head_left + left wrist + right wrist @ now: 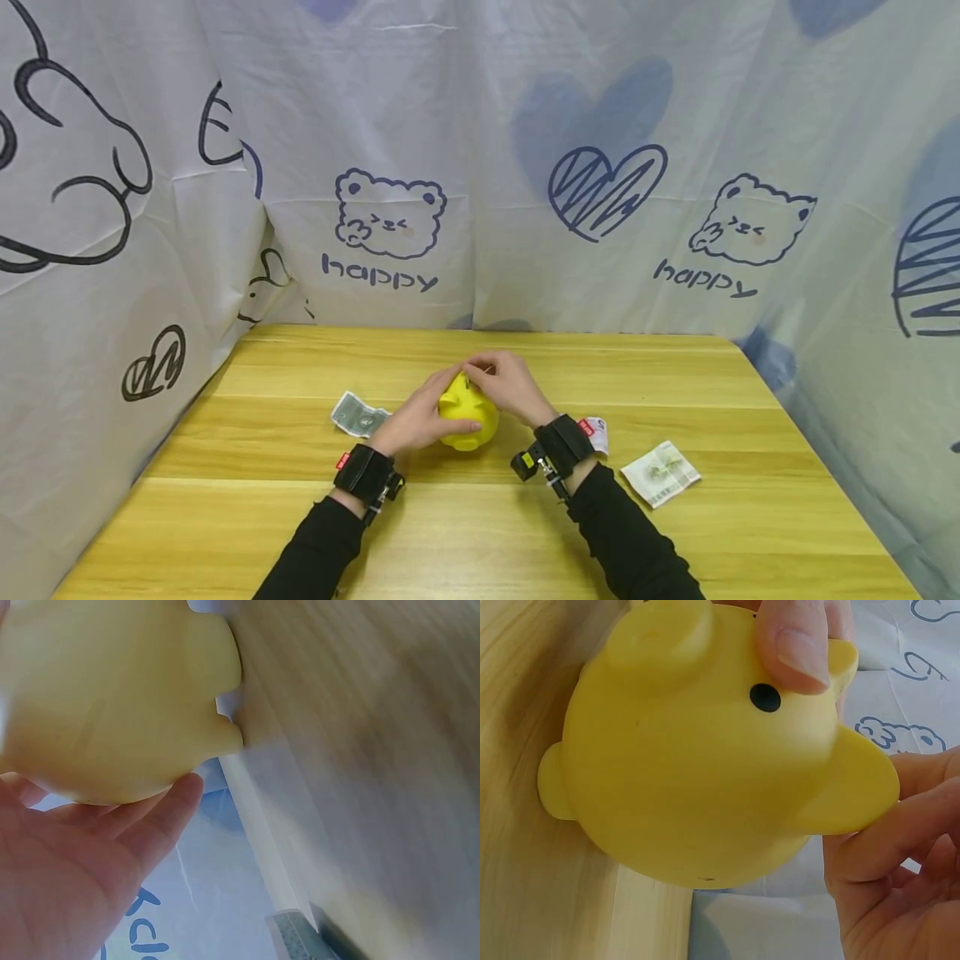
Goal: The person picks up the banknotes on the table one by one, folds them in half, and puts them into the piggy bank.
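Observation:
A yellow pig-shaped piggy bank stands on the table, its snout, black eye and ear showing in the right wrist view. My left hand grips its side, with the thumb near the eye and the fingers spread along the body. Over the top of the pig, beside the ear, is my right hand, its thumb and fingers curled together. Whether the right fingertips pinch anything is hidden by the ear and the hand. A small dark mark shows on the pig's top below those fingertips.
A creased grey-green banknote lies left of the pig, beyond my left wrist. To the right, a pale folded banknote lies flat, and another note is partly hidden by my right wrist. Printed cloth walls the wooden table.

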A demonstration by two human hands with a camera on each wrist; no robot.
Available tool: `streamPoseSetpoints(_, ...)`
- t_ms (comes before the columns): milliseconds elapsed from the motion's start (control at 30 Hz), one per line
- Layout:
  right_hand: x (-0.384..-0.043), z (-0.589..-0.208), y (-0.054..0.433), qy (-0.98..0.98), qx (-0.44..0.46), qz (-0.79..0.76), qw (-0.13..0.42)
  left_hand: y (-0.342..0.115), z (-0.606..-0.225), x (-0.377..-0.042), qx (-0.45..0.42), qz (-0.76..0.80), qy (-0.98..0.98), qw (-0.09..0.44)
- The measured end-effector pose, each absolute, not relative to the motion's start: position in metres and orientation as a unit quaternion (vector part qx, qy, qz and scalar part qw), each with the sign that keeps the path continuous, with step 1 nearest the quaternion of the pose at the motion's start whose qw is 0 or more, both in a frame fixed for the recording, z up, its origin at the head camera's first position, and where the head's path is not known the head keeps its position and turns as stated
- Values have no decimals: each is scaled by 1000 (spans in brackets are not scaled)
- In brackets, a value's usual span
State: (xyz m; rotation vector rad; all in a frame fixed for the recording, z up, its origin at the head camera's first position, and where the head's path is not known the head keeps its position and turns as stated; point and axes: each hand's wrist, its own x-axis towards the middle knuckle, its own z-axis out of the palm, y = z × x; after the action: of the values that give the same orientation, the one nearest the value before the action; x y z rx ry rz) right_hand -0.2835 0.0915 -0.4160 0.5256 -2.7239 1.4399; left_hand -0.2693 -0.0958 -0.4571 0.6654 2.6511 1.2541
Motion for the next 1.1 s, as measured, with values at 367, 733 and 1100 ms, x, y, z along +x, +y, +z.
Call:
streamPoseSetpoints(367,-281,-414,88,-881,154,448,18,-96,-458,-268,223,422,876,67)
streamPoseSetpoints(733,-283,-413,85,-892,129,433,25,-96,-458,-269,222,421,877,65)
streamPoseSetpoints(1100,-284,-412,85,-897,138,418,27,-96,-459,-269,216,424,877,68)
